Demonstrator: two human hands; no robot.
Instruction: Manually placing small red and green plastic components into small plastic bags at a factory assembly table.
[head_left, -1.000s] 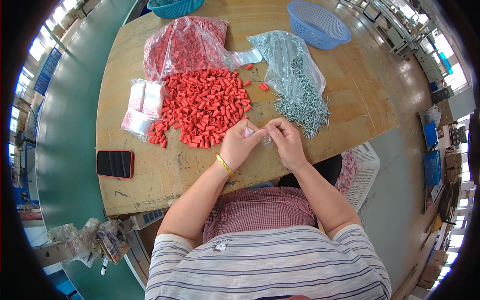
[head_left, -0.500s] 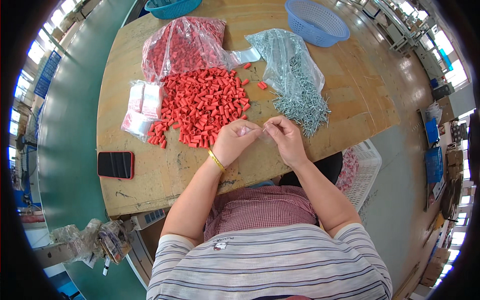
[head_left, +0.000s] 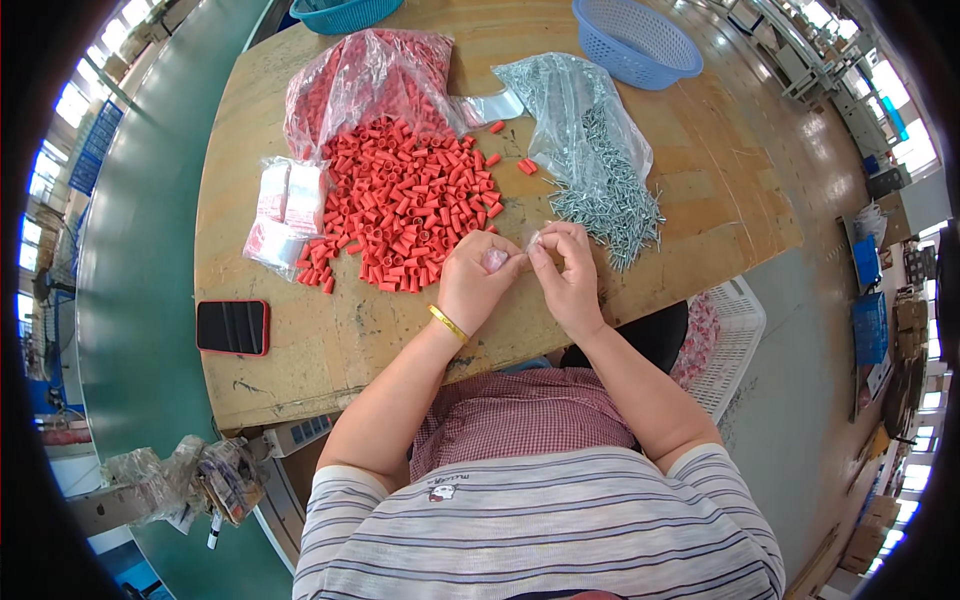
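Observation:
My left hand [head_left: 470, 283] is curled around a small clear plastic bag [head_left: 494, 260], which shows whitish and pinkish between thumb and fingers. My right hand [head_left: 572, 283] pinches the same bag's thin edge, its fingertips close to the left thumb. Both hands are just above the table near its front edge. Beyond the left hand spreads a heap of red hollow plastic caps [head_left: 410, 205], spilling from a large clear bag [head_left: 365, 80]. Past the right hand lies a pile of silver screws [head_left: 615, 215], partly inside another clear bag [head_left: 570, 95]. What the small bag contains is mostly hidden.
A pack of small flat bags [head_left: 287, 210] lies left of the caps, above a phone [head_left: 233, 328]. Two baskets, teal [head_left: 345, 18] and blue [head_left: 637, 45], stand at the far edge. Below the table's right edge, a white basket [head_left: 735, 350] holds filled bags.
The left wrist has shifted slightly right and turned, so more of the small bag shows in the left hand. The right fingers have lifted a little, still pinching the bag's edge.

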